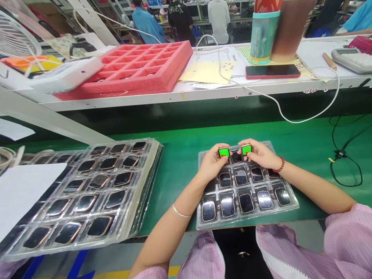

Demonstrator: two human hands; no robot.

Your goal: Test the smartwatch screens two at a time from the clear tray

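Head view, right of the frame's centre: left hand [211, 162] with fingers pinching a small rounded-square watch with a green-lit screen [224, 151]; right hand [260, 154] likewise grasping a matching green-screened watch [247, 148]. Both just above a clear plastic compartment tray [247, 217] of dark-screened, gold-rimmed watches [246, 203], on the green desk [174, 174]. Probably light and stiff, with smooth, glassy faces, likely slippery and prone to scratches. Best held by opposite side rims, thumb clear of the screen; thumbs now overlapping the lower edges.
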